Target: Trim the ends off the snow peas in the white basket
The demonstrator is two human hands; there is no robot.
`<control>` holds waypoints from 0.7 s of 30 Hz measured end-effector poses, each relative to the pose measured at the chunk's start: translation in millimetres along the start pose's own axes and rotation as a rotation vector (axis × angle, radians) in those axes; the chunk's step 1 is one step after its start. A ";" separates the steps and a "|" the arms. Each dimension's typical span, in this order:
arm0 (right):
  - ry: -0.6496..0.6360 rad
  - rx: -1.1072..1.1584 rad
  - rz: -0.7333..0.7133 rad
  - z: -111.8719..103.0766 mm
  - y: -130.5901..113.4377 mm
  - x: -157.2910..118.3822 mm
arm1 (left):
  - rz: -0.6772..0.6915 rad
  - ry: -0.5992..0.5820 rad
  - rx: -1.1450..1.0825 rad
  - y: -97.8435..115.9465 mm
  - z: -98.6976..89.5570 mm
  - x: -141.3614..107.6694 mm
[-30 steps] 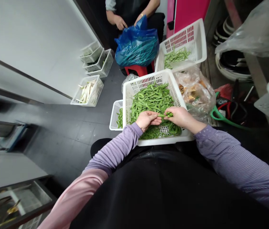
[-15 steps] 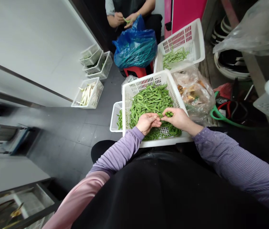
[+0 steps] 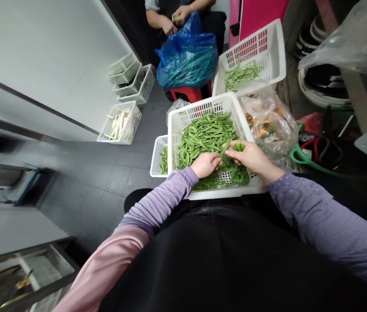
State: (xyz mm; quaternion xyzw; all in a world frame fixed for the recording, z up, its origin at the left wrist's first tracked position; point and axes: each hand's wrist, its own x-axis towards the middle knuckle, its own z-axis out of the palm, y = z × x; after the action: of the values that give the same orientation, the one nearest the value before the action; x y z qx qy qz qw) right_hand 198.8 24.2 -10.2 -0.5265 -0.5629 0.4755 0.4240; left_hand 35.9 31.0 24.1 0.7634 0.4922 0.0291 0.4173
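Observation:
A white slotted basket (image 3: 178, 117) in front of me holds a heap of flat green pea pods (image 3: 208, 132), with thin green trimmings (image 3: 207, 183) near its close edge. Over the basket, my right hand (image 3: 248, 158) is closed on several green pods, one of them sticking out between thumb and fingertips toward the left. Just left of it, my left hand (image 3: 206, 164) has its fingers pinched together; whatever they hold, if anything, is too small to make out. A small gap separates the two hands.
Beyond stand a basket of green beans (image 3: 244, 73) and a blue bag (image 3: 188, 56) on a red stool (image 3: 188, 93), by a person's hands (image 3: 175, 19). Right are a clear bag of scraps (image 3: 270, 121) and green-handled scissors (image 3: 300, 156). Baskets of vegetables (image 3: 120, 123) sit left.
My hands, which were together at a pod, have drawn slightly apart. A pod now shows upright at my right fingertips. The other person's hands have moved, and the view has shifted slightly.

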 end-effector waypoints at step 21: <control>0.222 0.904 0.230 -44.9 -9.7 20.5 | 0.132 -0.344 0.718 -60.3 82.8 37.2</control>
State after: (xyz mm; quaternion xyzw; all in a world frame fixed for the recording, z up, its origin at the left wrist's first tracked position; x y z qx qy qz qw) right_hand 239.1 48.7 7.3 -0.3958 -0.1890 0.6575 0.6126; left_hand 48.9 19.5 -83.5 0.8845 0.3437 -0.2461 0.1975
